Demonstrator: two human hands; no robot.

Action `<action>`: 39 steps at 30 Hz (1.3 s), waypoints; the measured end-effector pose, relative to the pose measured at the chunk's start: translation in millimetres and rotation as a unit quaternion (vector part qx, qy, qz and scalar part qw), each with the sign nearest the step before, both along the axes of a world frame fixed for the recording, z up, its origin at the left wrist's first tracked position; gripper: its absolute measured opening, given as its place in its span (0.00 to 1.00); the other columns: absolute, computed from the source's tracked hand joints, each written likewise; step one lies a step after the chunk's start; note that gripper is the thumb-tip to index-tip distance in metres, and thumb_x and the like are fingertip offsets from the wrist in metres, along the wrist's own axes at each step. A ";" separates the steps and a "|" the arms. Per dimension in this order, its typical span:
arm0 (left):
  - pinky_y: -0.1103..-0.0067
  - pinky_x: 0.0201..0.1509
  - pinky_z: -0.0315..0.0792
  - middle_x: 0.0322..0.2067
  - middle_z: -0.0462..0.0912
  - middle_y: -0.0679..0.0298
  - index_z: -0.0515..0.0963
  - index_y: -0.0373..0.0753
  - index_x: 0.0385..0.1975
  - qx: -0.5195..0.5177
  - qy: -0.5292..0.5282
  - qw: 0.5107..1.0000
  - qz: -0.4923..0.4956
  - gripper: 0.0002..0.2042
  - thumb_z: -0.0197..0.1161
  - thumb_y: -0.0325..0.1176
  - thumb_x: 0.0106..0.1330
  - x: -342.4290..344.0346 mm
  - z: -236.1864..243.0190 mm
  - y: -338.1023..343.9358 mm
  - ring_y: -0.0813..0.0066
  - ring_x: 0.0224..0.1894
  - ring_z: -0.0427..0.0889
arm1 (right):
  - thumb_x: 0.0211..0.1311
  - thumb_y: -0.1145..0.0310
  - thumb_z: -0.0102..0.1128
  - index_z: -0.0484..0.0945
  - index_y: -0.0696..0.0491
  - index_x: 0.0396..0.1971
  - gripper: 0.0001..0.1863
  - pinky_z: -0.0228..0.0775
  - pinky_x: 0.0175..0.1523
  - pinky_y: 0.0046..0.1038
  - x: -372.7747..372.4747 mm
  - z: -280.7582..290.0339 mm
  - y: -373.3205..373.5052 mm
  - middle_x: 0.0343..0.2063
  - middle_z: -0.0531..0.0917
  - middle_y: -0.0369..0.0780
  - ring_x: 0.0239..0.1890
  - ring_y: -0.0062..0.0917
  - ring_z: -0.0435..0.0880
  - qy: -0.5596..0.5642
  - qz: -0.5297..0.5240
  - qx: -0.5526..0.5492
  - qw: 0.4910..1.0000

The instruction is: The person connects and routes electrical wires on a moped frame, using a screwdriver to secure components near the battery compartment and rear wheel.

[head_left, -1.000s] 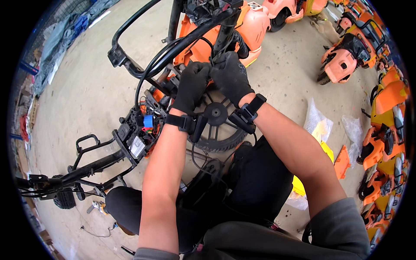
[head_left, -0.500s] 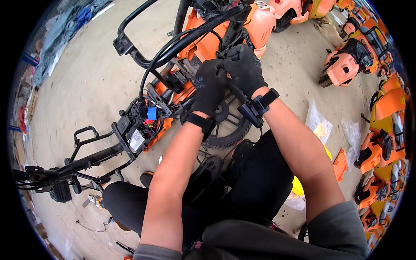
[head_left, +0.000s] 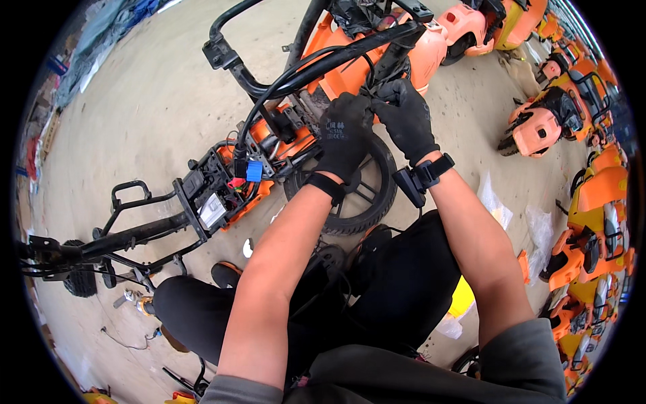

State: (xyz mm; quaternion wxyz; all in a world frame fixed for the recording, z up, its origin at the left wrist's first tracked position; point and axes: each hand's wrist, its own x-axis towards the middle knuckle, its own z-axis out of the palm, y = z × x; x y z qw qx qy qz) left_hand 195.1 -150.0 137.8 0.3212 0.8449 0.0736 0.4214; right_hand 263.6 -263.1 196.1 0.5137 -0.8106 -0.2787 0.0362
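Head view, looking down. A pale rectangular label [head_left: 212, 210] sits on a black box on the frame of the dismantled orange scooter [head_left: 282, 145] lying on the concrete floor [head_left: 141, 101]; just above it are a small blue connector [head_left: 254, 171] and a red one [head_left: 236, 182]. Clear plastic bags [head_left: 518, 219] lie on the floor at right, near rows of orange body panels [head_left: 592, 202]; a yellow package [head_left: 461, 296] shows beside the person's dark trousers.

The left hand [head_left: 343, 138], in a black glove with pale printing on its back, is curled closed near the black cable bundle [head_left: 316, 64] over the scooter's orange body, above the small black wheel [head_left: 367, 195]. The right hand [head_left: 405, 118], also gloved in black, pinches its fingertips together on thin black wiring [head_left: 374, 94] at the same spot, touching the left hand's fingers. What exactly the left grip encloses cannot be told. A black strap device [head_left: 420, 178] is on the right wrist.
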 end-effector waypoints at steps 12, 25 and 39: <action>0.65 0.44 0.77 0.36 0.83 0.53 0.79 0.34 0.42 -0.147 0.003 0.989 -0.030 0.13 0.68 0.24 0.56 1.1 -5.5 1.9 0.55 0.37 0.84 | 0.58 0.72 0.64 0.79 0.59 0.34 0.07 0.73 0.40 0.24 -6.2 2.2 8.3 0.27 0.84 0.36 0.30 0.19 0.81 -0.013 -0.024 -0.048 0.998; 0.68 0.44 0.75 0.38 0.81 0.54 0.76 0.35 0.57 -0.113 -0.012 0.991 -0.077 0.24 0.68 0.24 0.57 -5.8 5.3 11.0 0.61 0.38 0.82 | 0.61 0.72 0.58 0.82 0.62 0.40 0.11 0.75 0.45 0.31 -0.2 -0.7 0.7 0.32 0.86 0.47 0.37 0.29 0.85 0.022 0.060 0.000 0.998; 0.63 0.38 0.77 0.33 0.80 0.59 0.78 0.43 0.41 0.122 -0.006 0.990 -0.064 0.11 0.65 0.33 0.60 11.9 19.5 43.3 0.54 0.37 0.84 | 0.61 0.65 0.61 0.81 0.61 0.38 0.14 0.75 0.47 0.35 1.8 -13.5 4.2 0.33 0.86 0.49 0.39 0.39 0.85 0.001 0.047 0.003 0.999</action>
